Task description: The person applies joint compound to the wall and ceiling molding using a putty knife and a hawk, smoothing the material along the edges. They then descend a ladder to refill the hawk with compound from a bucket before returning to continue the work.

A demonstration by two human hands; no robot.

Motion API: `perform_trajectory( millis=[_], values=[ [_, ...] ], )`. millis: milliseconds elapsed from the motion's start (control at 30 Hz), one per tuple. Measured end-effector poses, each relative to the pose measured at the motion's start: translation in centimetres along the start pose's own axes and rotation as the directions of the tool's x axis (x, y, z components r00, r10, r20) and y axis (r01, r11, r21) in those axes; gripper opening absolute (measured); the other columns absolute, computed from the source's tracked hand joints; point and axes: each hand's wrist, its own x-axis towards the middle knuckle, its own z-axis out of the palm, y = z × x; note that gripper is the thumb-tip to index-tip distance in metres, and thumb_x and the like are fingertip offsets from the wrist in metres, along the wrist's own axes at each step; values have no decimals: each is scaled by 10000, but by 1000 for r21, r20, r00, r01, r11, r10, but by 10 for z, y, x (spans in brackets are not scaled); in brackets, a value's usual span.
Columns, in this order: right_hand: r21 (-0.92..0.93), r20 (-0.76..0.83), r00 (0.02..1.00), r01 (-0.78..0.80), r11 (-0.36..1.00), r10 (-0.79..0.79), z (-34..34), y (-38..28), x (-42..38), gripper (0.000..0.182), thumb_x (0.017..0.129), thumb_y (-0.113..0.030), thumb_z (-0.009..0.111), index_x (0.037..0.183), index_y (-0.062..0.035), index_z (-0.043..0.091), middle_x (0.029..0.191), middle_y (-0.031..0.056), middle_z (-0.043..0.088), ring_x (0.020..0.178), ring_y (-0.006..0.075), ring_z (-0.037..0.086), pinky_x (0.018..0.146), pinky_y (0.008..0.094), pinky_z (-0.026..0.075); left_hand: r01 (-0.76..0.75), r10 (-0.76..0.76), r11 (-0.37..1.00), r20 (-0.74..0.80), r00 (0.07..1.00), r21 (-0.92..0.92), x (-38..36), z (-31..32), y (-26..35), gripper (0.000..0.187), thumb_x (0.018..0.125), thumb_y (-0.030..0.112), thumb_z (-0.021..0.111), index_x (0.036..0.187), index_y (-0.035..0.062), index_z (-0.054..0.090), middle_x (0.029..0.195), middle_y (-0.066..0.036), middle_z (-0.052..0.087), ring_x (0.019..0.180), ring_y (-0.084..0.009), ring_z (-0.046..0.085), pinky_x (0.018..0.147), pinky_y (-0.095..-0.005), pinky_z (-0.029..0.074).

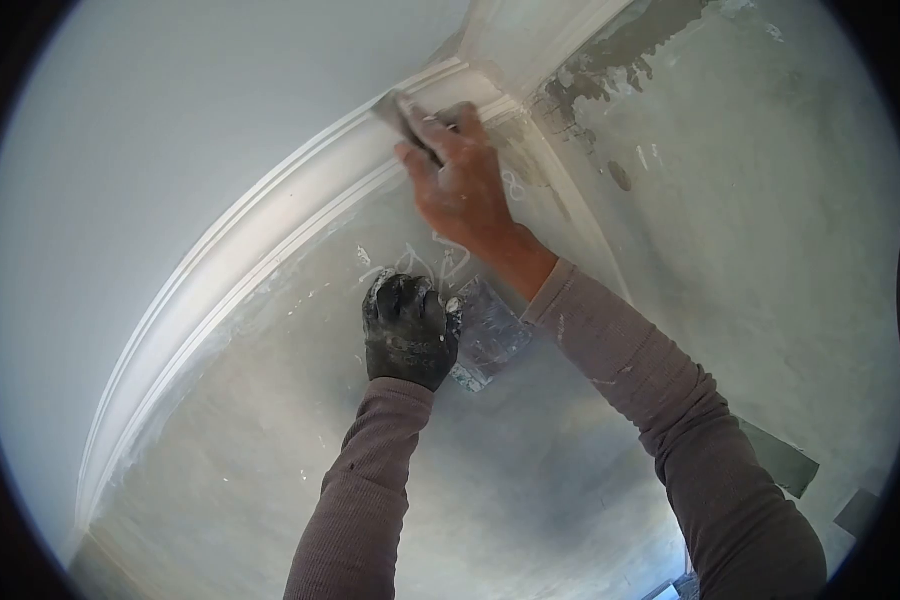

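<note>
Nearer, the gloved left hand (410,330) curls its fingers tightly round a smeared plate (495,332), seemingly keeping it handy. Farther, the right hand (458,180) has its fingers closed on a scraper (391,112), slanted probably to meet the white moulding (270,212).

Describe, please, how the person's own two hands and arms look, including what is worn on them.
The left hand wears a black glove smeared with whitish material. The right hand wears no glove and has pale dust on it. Both arms have long, brownish-mauve sleeves with fine ribbing; the right one shows pale smears.
</note>
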Motion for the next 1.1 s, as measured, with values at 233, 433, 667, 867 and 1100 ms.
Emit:
perform_trajectory(
  millis=[233,433,667,867,1100],
  values=[
    [-193,-158,983,-126,973,96,3,23,10,475,936,-206,698,1359,3,644,1033,199,548,876,312,617,786,424,536,-2,2,1000,3,1000,21,1,0,0,369,929,337,657,1058,-5,706,1162,-166,658,1246,-391,526,1130,-552,367],
    [114,84,988,-136,984,127,4,-17,4,372,974,-170,648,1292,21,664,947,180,619,986,297,667,813,396,562,-5,5,1000,-9,1000,11,1,2,0,353,919,330,669,1040,-1,705,1163,-163,653,1247,-388,525,1128,-547,371],
    [775,329,692,-586,234,643,-44,17,27,129,996,-105,618,1030,7,672,931,119,710,905,182,709,488,369,625,-1,-1,999,33,999,47,1,-1,1,387,935,358,649,1072,0,701,1200,-160,641,1262,-383,517,1134,-545,366],
    [192,-113,904,-387,902,412,-49,43,7,423,975,-225,659,1273,74,635,974,240,694,879,407,684,886,473,547,13,-14,1000,43,999,26,1,-2,1,387,953,345,618,1096,-5,699,1198,-170,648,1261,-393,522,1142,-555,351],
    [-371,-143,990,-52,927,-1,-36,37,0,533,920,-216,708,1378,39,609,1004,258,567,977,395,558,863,478,494,6,-7,1000,20,1000,28,3,-1,2,369,945,332,619,1057,-13,691,1173,-175,653,1255,-400,524,1131,-560,358]
  ],
)
